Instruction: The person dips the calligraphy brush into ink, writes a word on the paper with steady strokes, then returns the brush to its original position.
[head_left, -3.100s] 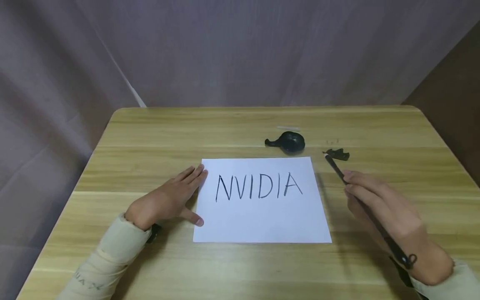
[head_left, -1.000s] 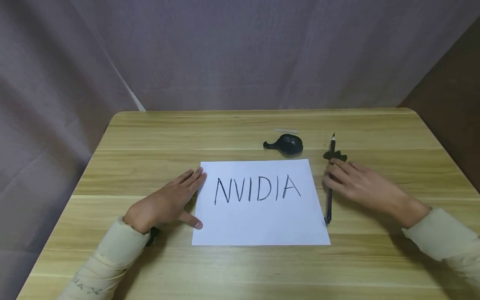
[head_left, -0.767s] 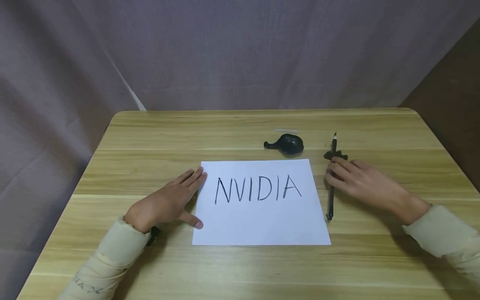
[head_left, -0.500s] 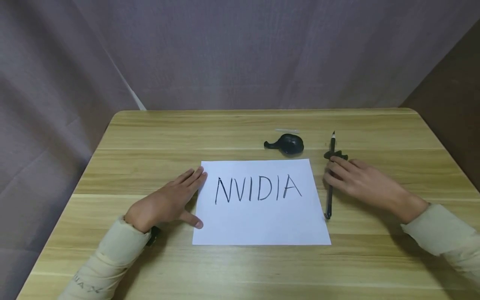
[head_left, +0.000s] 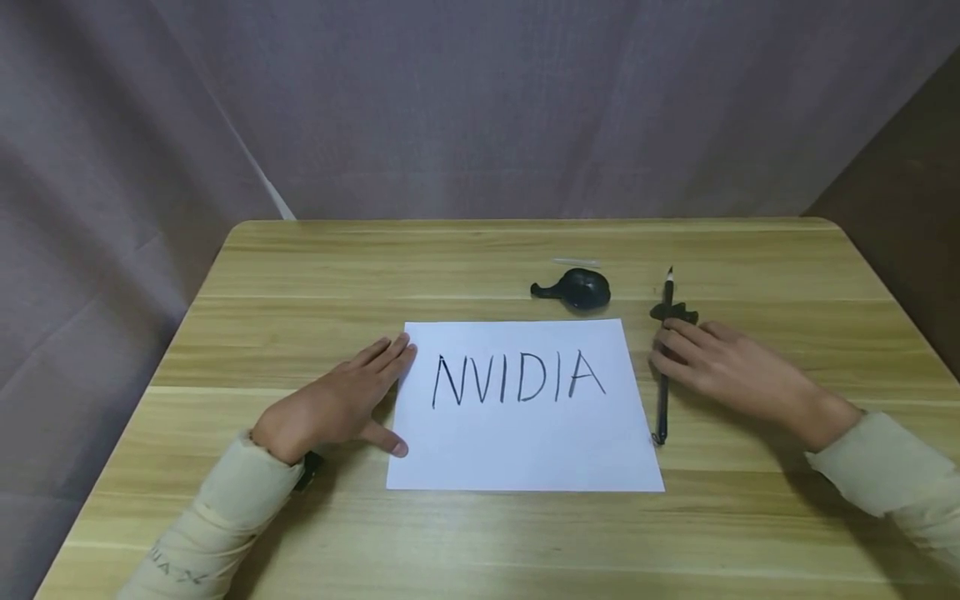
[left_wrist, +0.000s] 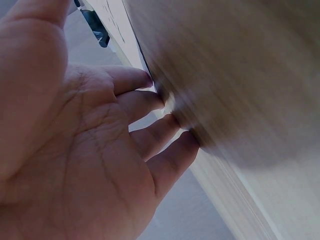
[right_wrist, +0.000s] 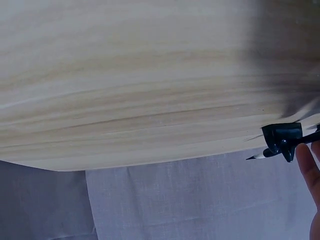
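A white sheet of paper (head_left: 525,454) with "NVIDIA" lettered in black lies on the table. My left hand (head_left: 333,408) rests on its left edge, thumb spread from straight fingers; the left wrist view shows the palm and fingertips (left_wrist: 175,167) touching down. Right of the sheet, a black writing brush (head_left: 663,408) lies across a small dark brush rest (head_left: 686,316), its tip pointing away from me. My right hand (head_left: 738,375) pinches the brush handle just below the rest. In the right wrist view the white-and-black brush tip (right_wrist: 257,156) sticks out past the rest; most of the hand is cut off.
A black gourd-shaped dish (head_left: 587,289) sits behind the paper. Beyond it lies a thin clear stick (head_left: 576,262). The wooden table (head_left: 337,267) ends at a grey curtain (head_left: 480,108) at the back.
Three seconds ago my right hand held the brush in the air, pen-like; now it lies across the rest. In the last second the brush shifted only slightly. The left hand stayed put.
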